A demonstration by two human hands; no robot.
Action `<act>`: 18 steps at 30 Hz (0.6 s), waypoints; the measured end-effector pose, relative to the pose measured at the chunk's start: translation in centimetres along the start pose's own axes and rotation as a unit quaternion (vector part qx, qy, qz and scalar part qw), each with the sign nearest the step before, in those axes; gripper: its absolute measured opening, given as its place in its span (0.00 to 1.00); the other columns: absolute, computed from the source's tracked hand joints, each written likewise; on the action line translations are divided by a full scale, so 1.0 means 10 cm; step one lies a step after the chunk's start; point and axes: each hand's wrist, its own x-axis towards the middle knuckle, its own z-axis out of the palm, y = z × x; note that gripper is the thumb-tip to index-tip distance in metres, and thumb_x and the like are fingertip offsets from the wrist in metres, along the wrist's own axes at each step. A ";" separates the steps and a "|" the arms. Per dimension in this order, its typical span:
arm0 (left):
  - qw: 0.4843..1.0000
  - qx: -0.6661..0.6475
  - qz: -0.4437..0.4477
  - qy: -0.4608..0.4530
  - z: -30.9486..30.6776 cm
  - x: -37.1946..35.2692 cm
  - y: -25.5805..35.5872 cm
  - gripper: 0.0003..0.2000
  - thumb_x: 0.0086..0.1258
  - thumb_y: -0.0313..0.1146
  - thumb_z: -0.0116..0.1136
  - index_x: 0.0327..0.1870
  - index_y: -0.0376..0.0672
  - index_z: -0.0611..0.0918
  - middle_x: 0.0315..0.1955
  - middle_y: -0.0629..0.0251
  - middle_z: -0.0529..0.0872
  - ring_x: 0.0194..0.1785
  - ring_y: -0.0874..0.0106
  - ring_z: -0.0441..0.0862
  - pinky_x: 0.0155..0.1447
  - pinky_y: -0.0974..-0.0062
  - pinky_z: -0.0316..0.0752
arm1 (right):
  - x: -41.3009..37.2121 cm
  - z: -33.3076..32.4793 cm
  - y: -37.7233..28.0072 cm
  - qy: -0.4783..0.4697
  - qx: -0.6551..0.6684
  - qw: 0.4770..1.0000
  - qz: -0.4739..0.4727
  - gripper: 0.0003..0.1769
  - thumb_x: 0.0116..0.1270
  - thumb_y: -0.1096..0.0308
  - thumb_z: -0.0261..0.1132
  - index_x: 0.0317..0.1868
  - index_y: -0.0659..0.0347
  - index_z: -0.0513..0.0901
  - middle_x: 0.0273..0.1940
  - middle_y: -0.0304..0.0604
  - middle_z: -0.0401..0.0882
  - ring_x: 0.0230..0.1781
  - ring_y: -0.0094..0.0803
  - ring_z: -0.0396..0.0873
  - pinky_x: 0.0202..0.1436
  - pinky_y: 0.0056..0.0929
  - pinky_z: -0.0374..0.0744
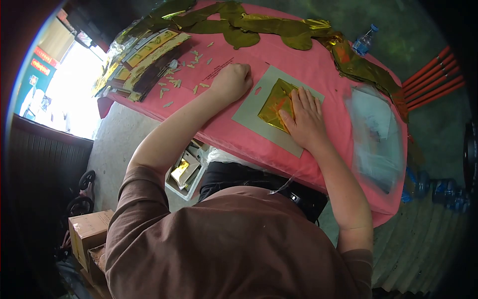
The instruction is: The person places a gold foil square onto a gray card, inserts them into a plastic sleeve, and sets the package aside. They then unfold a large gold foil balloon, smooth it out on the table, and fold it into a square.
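A crinkled, shiny gold foil piece (273, 107), roughly square and turned diamond-wise, lies flat on a pale grey rectangular card (249, 119) with a small slot near one corner, the card skewed on the pink surface (318, 74), the foil's far side under the flat right hand (306, 122).
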 end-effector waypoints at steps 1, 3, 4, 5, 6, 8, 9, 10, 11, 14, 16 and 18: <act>1.000 -0.003 -0.013 0.010 -0.02 0.02 0.03 0.07 0.57 0.30 0.53 0.26 0.35 0.79 0.24 0.48 0.81 0.32 0.52 0.80 0.39 0.57 0.76 | 0.00 0.00 0.00 -0.002 0.001 1.000 0.001 0.39 0.68 0.45 0.47 0.68 0.68 0.57 0.70 0.58 0.51 0.73 0.47 0.46 0.73 0.44 0.42; 0.999 -0.007 -0.027 0.021 -0.03 0.06 0.05 0.07 0.56 0.30 0.53 0.26 0.35 0.79 0.24 0.48 0.81 0.32 0.52 0.81 0.39 0.57 0.76 | 0.00 0.00 0.00 -0.003 -0.001 1.000 0.000 0.39 0.68 0.45 0.47 0.68 0.68 0.56 0.70 0.58 0.51 0.73 0.47 0.46 0.73 0.44 0.42; 0.999 -0.005 -0.027 0.018 -0.03 0.09 0.05 0.07 0.57 0.30 0.53 0.28 0.35 0.80 0.23 0.48 0.81 0.30 0.52 0.81 0.38 0.59 0.76 | 0.00 0.00 0.00 -0.003 -0.004 1.000 -0.001 0.39 0.68 0.45 0.47 0.68 0.68 0.56 0.70 0.58 0.51 0.73 0.47 0.46 0.73 0.44 0.42; 1.000 -0.004 -0.027 0.015 -0.03 0.11 0.06 0.07 0.57 0.29 0.54 0.29 0.35 0.80 0.23 0.49 0.82 0.29 0.52 0.80 0.37 0.60 0.76 | 0.00 0.00 0.00 -0.003 -0.004 1.000 -0.001 0.39 0.68 0.45 0.47 0.68 0.68 0.56 0.70 0.58 0.51 0.73 0.47 0.46 0.73 0.44 0.42; 1.000 -0.004 -0.026 0.016 -0.02 0.13 0.07 0.07 0.57 0.29 0.54 0.29 0.35 0.80 0.23 0.49 0.82 0.29 0.52 0.80 0.37 0.60 0.76 | 0.00 0.00 0.00 -0.003 -0.003 1.000 0.000 0.39 0.68 0.45 0.47 0.68 0.68 0.56 0.70 0.58 0.51 0.73 0.47 0.45 0.73 0.44 0.42; 0.999 -0.016 -0.040 0.007 -0.04 0.16 0.11 0.07 0.57 0.30 0.54 0.29 0.35 0.80 0.23 0.50 0.82 0.29 0.53 0.81 0.37 0.62 0.76 | 0.00 0.00 0.00 -0.003 -0.002 1.000 0.001 0.39 0.68 0.45 0.47 0.68 0.68 0.56 0.70 0.58 0.50 0.73 0.47 0.45 0.73 0.44 0.42; 0.999 -0.016 -0.039 0.007 -0.05 0.16 0.14 0.07 0.57 0.30 0.54 0.29 0.35 0.80 0.23 0.50 0.82 0.29 0.53 0.81 0.37 0.62 0.76 | 0.00 0.00 0.00 -0.004 -0.001 1.000 0.001 0.39 0.68 0.45 0.47 0.68 0.67 0.56 0.70 0.58 0.50 0.73 0.47 0.45 0.73 0.44 0.42; 0.999 -0.020 -0.042 -0.014 -0.08 0.15 0.17 0.08 0.57 0.31 0.54 0.29 0.35 0.80 0.23 0.50 0.82 0.29 0.53 0.81 0.37 0.62 0.76 | 0.00 0.00 0.00 -0.005 0.000 1.000 0.002 0.39 0.68 0.45 0.47 0.68 0.67 0.56 0.70 0.58 0.50 0.73 0.47 0.45 0.73 0.44 0.42; 0.998 -0.024 -0.046 -0.034 -0.09 0.14 0.21 0.08 0.57 0.31 0.54 0.30 0.35 0.80 0.22 0.51 0.82 0.29 0.54 0.81 0.37 0.62 0.76 | 0.00 0.00 0.00 -0.005 -0.001 1.000 0.002 0.39 0.68 0.45 0.47 0.68 0.67 0.56 0.70 0.58 0.50 0.73 0.47 0.45 0.73 0.44 0.42; 0.999 -0.007 -0.029 -0.035 -0.05 0.04 0.25 0.08 0.57 0.31 0.54 0.29 0.35 0.80 0.22 0.51 0.81 0.29 0.54 0.81 0.37 0.62 0.76 | 0.00 0.00 -0.01 -0.007 -0.002 1.000 0.004 0.38 0.68 0.45 0.47 0.68 0.67 0.56 0.70 0.57 0.50 0.73 0.47 0.45 0.73 0.44 0.42; 1.000 0.000 -0.016 -0.027 -0.04 -0.03 0.28 0.08 0.57 0.32 0.55 0.28 0.35 0.79 0.22 0.51 0.81 0.29 0.54 0.81 0.37 0.62 0.76 | 0.00 0.00 0.00 -0.005 -0.006 1.000 -0.001 0.38 0.68 0.45 0.47 0.68 0.66 0.56 0.70 0.57 0.50 0.73 0.46 0.46 0.73 0.43 0.42; 1.000 0.008 -0.003 -0.019 -0.02 -0.06 0.27 0.08 0.57 0.32 0.55 0.28 0.35 0.79 0.22 0.51 0.81 0.29 0.54 0.81 0.37 0.62 0.76 | 0.00 0.00 0.00 -0.005 -0.003 1.000 -0.006 0.38 0.68 0.45 0.47 0.68 0.66 0.56 0.70 0.57 0.50 0.73 0.46 0.46 0.73 0.43 0.42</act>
